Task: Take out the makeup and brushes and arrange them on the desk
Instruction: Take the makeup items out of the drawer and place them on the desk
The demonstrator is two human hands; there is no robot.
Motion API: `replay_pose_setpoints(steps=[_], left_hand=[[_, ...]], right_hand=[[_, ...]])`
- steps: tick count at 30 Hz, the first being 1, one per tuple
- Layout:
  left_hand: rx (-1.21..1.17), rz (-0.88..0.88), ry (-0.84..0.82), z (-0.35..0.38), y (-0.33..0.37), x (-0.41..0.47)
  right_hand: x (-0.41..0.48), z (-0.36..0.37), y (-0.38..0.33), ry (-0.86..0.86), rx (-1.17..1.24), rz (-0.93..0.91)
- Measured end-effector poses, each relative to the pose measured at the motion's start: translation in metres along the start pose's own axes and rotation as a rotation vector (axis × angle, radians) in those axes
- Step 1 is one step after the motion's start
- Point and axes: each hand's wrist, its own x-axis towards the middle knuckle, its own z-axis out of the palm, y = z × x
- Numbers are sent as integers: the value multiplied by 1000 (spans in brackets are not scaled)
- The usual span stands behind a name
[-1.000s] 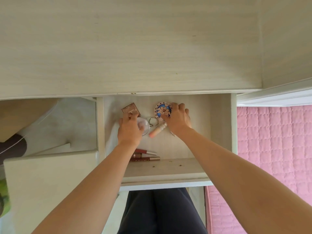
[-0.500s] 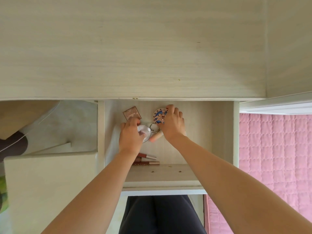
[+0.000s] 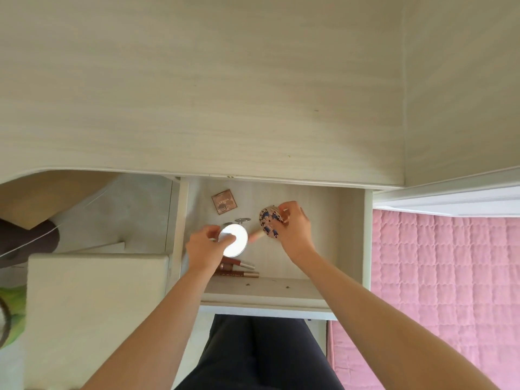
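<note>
Compact (image 3: 235, 240) in left hand (image 3: 204, 247); case (image 3: 268, 223), right hand (image 3: 295, 235).

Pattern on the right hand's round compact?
The round compact shows dark blue shapes on a tan-pink ground; head view.

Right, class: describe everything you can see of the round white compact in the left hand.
The round white compact is a flat disc with a glossy white lid glaring in the light and a thin silvery rim. It looks closed. The left hand grips it, thumb across the lid, fingers curled round its far edge, holding it slightly tilted over the open drawer, seemingly off the drawer floor.
</note>
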Motion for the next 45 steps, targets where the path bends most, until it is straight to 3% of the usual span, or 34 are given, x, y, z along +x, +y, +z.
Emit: replay_pose_setpoints(steps=[9, 23, 36, 45], left_hand=[[-466, -187, -69, -26, 31, -40], [-866, -147, -77, -87, 97, -16], [-872, -61, -41, -176, 180, 115], [-799, -41, 7, -210, 201, 184]], right_hand=[[-52, -39, -32, 14, 183, -3], [-28, -42, -130, 2, 361, -87], [60, 19, -255, 71, 356, -134], [109, 61, -308, 85, 318, -133]])
